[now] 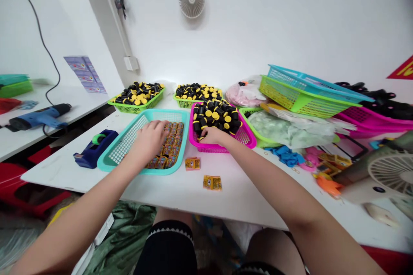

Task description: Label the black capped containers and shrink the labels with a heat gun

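My left hand [150, 139] reaches over the left side of a teal basket [186, 124], its fingers bent down beside rows of small cylinders in printed wrappers [176, 139]. Its fingertips are hidden, so I cannot tell whether it holds anything. At the front of a pink basket [248, 137], my right hand [213, 136] has its fingers closed at a black cylinder with a yellow end [202, 139]. Loose black-and-yellow cylinders [215, 114] are heaped behind that hand. Two flat printed wrappers [192, 163] [212, 182] lie on the white table [180, 193].
Two green baskets [138, 105] [185, 103] of black-and-yellow cylinders stand behind. A blue tape dispenser [96, 148] sits left of the teal basket. On the right are stacked baskets [300, 99], plastic bags [287, 131], blue pieces [285, 157] and a fan [390, 172].
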A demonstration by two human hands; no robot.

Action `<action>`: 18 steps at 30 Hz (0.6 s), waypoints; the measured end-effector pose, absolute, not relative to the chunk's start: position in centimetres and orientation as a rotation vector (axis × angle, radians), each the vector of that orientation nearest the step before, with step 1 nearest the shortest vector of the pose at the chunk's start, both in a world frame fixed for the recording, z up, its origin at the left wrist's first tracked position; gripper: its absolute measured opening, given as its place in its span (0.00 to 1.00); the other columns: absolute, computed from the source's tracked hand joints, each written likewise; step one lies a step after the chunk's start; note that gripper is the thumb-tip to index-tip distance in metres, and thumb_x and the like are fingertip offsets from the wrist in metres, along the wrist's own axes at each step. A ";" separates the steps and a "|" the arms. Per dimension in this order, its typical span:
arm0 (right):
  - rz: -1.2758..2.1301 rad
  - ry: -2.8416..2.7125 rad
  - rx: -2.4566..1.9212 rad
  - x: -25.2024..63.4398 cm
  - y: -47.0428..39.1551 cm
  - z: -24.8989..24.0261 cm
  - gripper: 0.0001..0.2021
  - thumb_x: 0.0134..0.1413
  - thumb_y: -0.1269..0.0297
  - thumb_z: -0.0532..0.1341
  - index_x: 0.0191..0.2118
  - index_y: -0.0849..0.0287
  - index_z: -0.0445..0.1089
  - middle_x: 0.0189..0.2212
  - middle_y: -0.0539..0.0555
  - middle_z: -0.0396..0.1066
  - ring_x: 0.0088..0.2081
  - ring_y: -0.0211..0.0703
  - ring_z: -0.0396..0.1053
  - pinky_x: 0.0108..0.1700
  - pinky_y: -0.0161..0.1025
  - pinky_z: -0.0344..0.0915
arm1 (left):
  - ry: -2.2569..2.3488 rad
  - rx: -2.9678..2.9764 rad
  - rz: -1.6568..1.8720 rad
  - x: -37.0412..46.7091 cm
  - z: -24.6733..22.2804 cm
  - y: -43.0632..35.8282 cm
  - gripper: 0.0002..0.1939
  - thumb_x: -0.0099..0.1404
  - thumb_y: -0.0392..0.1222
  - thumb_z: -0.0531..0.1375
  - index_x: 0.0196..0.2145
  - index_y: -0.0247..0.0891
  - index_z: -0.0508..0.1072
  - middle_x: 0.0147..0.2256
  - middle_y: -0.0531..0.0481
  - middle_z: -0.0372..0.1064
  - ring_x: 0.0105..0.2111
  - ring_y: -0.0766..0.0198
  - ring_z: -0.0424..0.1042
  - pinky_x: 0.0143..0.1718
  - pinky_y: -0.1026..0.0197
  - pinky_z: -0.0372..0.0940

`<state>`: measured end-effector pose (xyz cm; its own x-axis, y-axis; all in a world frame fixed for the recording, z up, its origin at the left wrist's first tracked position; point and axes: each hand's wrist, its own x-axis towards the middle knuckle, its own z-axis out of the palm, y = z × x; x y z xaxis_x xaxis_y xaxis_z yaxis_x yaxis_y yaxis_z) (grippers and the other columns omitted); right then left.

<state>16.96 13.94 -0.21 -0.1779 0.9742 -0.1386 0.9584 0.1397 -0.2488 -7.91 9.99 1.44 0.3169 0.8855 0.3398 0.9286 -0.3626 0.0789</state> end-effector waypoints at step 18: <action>-0.382 -1.709 -1.031 26.7 6.1 -6.9 0.17 0.52 0.68 0.61 0.50 0.53 0.70 0.43 0.56 0.69 0.44 0.43 0.71 0.49 0.42 0.71 | -0.517 -2.797 -0.294 0.1 -10.5 -6.1 0.20 0.66 0.29 0.47 0.52 0.26 0.70 0.50 0.35 0.71 0.48 0.53 0.74 0.47 0.57 0.70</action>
